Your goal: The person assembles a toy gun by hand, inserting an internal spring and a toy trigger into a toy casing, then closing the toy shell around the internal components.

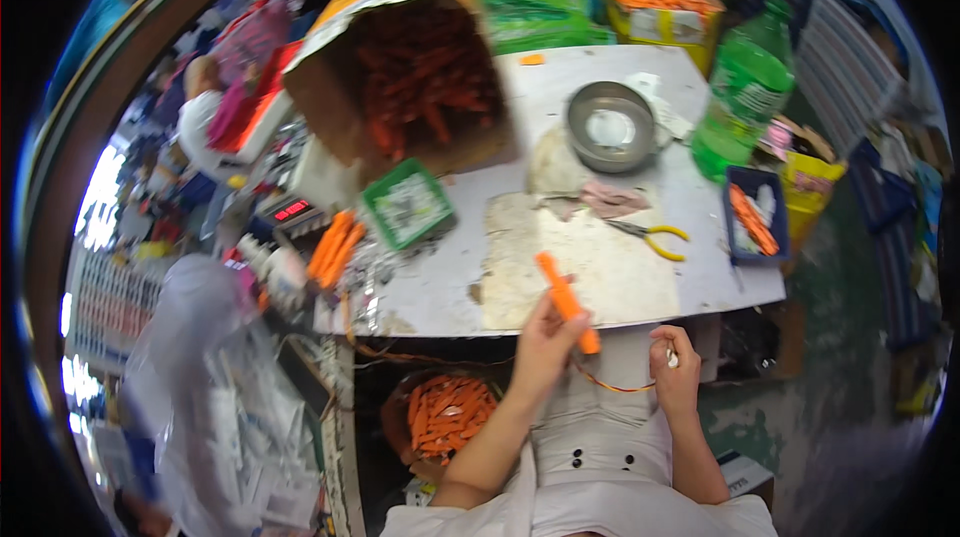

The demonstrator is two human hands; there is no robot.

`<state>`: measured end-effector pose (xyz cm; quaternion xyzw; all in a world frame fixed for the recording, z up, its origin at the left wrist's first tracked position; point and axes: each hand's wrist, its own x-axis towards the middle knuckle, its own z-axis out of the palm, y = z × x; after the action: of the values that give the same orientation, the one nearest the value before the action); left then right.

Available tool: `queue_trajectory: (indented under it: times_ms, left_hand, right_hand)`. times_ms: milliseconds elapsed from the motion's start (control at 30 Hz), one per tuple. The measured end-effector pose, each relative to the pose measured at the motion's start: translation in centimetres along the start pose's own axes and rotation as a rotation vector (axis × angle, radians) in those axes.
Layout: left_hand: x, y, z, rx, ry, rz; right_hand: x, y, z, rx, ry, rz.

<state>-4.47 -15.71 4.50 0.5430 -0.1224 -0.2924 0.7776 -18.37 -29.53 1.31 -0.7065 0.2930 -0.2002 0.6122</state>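
An orange tube-shaped plastic piece point(562, 289) is gripped in my left hand point(541, 342), just over the front edge of the table. From near its lower end a thin red and yellow wire point(622, 390) runs in a slack curve to my right hand point(676, 369). That hand is closed, with a small white piece point(672, 358) showing between the fingers; its kind is too small to tell. Beyond my hands lie yellow-handled pliers point(655, 235), a crumpled pinkish cloth point(612, 200) and a round metal bowl point(610, 127).
A cardboard box point(310, 107) of orange pieces stands at the back left, beside a green tray point(408, 205). At right are a green bottle point(742, 87) and a dark blue bin point(756, 247). More orange pieces point(452, 417) fill a container below the table.
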Motion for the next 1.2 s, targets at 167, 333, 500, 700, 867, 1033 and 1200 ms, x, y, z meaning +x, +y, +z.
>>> queue_trajectory:
  times_ms: [167, 333, 500, 700, 867, 1033, 1200]
  left_hand:
    - [0.2, -1.3, -1.5, -0.033, -0.037, -0.075]
    - [-0.7, -1.2, 0.2, -0.031, -0.218, -0.125]
    - [-2.3, -0.3, -0.4, 0.053, -0.233, -0.146]
    - [-2.4, -0.8, -2.4, 0.026, -0.127, -0.166]
    - [-1.1, -0.8, -1.0, 0.038, -0.229, -0.184]
    - [-1.5, -1.2, -0.3, -0.015, -0.295, -0.227]
    - [-1.6, -1.8, -1.1, -0.060, -0.322, -0.266]
  right_hand:
    - [1.4, -0.3, -2.9, -0.698, 0.351, -0.427]
    - [8.1, -2.2, -1.7, -0.797, 0.223, -0.577]
    - [11.3, -1.5, -4.0, -1.045, 0.392, -0.452]
    - [6.4, -2.2, -7.0, -1.172, 0.431, -0.071]
    - [9.0, 1.9, -9.0, -1.058, 0.550, -0.264]
    - [6.2, 0.2, -7.9, -0.543, 0.178, -0.027]
    - [1.6, -4.1, -3.4, 0.100, -0.149, 0.028]
